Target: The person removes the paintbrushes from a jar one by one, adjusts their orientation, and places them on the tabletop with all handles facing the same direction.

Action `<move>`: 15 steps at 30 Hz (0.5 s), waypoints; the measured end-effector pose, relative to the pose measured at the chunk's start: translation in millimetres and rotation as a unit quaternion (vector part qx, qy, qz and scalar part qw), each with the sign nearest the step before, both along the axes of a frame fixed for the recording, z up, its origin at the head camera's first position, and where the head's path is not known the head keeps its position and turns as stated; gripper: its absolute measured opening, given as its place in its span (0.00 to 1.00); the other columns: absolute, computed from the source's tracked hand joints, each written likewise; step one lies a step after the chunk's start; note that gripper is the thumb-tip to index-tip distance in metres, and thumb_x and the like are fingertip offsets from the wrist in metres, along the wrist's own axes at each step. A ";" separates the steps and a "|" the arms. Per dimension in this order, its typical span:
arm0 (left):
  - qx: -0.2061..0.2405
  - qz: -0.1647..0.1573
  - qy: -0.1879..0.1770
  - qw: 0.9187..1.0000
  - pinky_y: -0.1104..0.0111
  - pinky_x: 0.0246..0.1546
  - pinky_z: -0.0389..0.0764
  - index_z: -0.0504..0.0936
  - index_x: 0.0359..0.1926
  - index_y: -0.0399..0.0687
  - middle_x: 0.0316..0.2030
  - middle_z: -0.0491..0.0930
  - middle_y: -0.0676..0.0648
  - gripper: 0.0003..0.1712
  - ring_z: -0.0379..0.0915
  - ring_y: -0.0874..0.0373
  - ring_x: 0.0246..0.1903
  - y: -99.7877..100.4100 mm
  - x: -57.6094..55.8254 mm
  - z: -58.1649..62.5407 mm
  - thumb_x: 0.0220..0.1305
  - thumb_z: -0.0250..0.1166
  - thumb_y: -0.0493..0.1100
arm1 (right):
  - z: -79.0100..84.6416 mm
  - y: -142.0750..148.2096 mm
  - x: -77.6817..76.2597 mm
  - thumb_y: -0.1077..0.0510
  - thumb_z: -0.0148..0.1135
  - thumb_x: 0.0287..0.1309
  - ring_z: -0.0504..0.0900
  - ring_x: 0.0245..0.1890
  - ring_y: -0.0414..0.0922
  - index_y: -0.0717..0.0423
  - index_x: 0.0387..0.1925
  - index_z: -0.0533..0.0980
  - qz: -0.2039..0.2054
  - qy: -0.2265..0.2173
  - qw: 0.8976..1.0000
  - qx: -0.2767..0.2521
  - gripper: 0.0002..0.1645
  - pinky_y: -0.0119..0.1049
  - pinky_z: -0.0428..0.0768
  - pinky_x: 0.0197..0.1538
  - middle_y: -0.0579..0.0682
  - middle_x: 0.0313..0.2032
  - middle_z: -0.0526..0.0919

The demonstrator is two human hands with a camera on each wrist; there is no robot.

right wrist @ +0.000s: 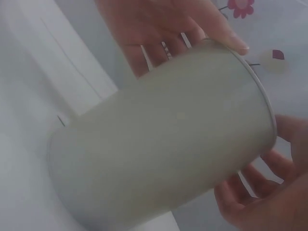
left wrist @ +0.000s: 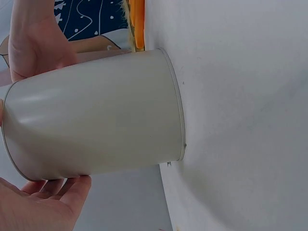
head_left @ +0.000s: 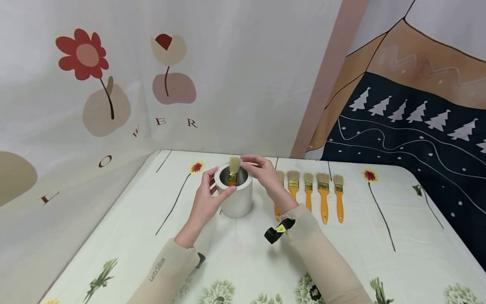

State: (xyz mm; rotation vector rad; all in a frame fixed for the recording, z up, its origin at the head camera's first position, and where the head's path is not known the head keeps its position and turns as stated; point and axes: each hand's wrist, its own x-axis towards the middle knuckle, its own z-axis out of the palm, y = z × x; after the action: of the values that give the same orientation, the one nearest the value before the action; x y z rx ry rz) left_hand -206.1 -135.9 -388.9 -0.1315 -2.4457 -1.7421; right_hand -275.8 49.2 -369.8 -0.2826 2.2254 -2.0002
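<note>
Two long beige sleeves are reaching in from the bottom of the picture, and a small black band with a yellow tag (head_left: pixel 279 230) is sitting on the right wrist. The sleeves are leading up to a grey metal cup (head_left: pixel 236 194), which is standing upright on the flowery tablecloth (head_left: pixel 379 261) near the middle of the table. One brush (head_left: pixel 233 170) is standing inside the cup with its pale hairs poking up over the rim. The left hand (head_left: pixel 206 200) is holding the side of the cup, with the thumb and fingers curling round the rim. The right hand (head_left: pixel 262 171) is hovering just over the cup, with its fingertips close to the brush hairs, but I cannot tell if they are pinching the hairs or just near them. Five more brushes (head_left: pixel 323 192) with orange handles are lying in a neat row just to the right, apart from the cup, and the right wrist is covering part of the nearest one. I think the cup could tip over if the left hand pushes too hard on the rim. The brush could also flop sideways and fall out if the right hand knocks it.
</note>
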 end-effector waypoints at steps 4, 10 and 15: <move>-0.005 0.001 -0.003 1.000 0.52 0.74 0.66 0.54 0.74 0.45 0.73 0.61 0.42 0.48 0.59 0.44 0.73 0.8 0.4 -0.8 0.61 0.72 0.48 | 0.3 -9.2 -2.7 0.54 0.63 0.65 0.78 0.56 0.48 0.57 0.56 0.78 -0.017 -0.004 1.000 0.005 0.20 0.37 0.79 0.57 0.54 0.57 0.80; -0.006 0.001 0.000 1.000 0.52 0.74 0.66 0.54 0.74 0.45 0.73 0.61 0.42 0.48 0.58 0.44 0.73 1.4 0.1 -1.5 0.62 0.72 0.48 | -0.3 -13.6 -4.2 0.57 0.66 0.62 0.80 0.52 0.45 0.60 0.46 0.80 -0.036 0.004 0.999 -0.012 0.13 0.33 0.80 0.55 0.52 0.52 0.82; -0.005 0.001 0.005 1.000 0.52 0.74 0.66 0.55 0.74 0.45 0.72 0.62 0.42 0.47 0.59 0.44 0.72 0.6 -0.5 -1.3 0.62 0.72 0.48 | 4.2 -6.8 -1.9 0.60 0.67 0.62 0.75 0.65 0.50 0.64 0.41 0.81 -0.020 0.063 0.997 -0.044 0.11 0.45 0.75 0.70 0.55 0.59 0.80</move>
State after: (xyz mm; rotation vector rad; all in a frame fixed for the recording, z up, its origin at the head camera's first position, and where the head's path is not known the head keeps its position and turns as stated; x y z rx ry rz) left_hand -206.5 -135.3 -390.3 -0.1387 -2.4480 -1.7243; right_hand -277.7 42.4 -365.6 -0.3882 2.2363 -2.1616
